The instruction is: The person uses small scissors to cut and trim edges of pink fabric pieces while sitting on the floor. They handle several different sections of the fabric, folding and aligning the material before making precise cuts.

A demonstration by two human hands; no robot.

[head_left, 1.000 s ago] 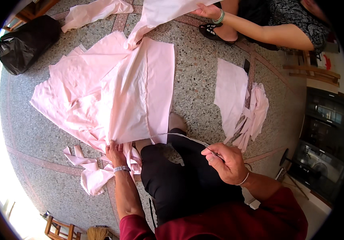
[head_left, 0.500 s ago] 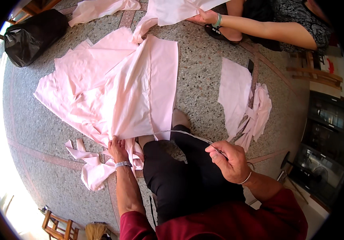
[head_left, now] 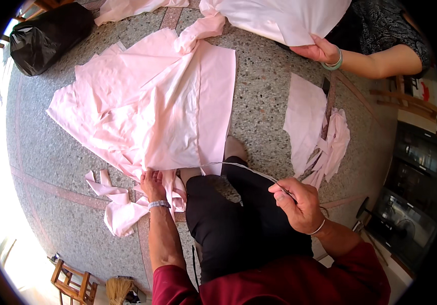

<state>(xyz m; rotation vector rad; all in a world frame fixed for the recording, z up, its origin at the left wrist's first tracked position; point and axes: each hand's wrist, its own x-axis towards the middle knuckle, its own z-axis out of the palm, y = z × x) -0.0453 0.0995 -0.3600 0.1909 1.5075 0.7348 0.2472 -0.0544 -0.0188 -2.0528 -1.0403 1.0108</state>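
A large sheet of pale pink cloth [head_left: 173, 122] lies spread and rumpled over the floor in front of me. My left hand [head_left: 153, 187] is closed on its near edge, pinching the fabric at the left of my knees. From that edge a thin whitish cord [head_left: 249, 169] runs across my lap to my right hand [head_left: 300, 204]. This hand is closed, and a thin dark stick-like tool [head_left: 286, 190] shows between thumb and fingers. Whether the cord is fastened to the tool I cannot tell.
At the far right another person's hand [head_left: 322, 50] holds up white-pink fabric [head_left: 284, 18]. Cut pink pieces [head_left: 307, 114] lie to the right, pink strips [head_left: 119, 211] to the left. A black plastic bag [head_left: 51, 38] stands far left; a wooden stool [head_left: 73, 282] is at near left.
The other person's hand has shifted right, drawing the white-pink fabric along and spreading it wider. My hands keep their grips, with little movement.
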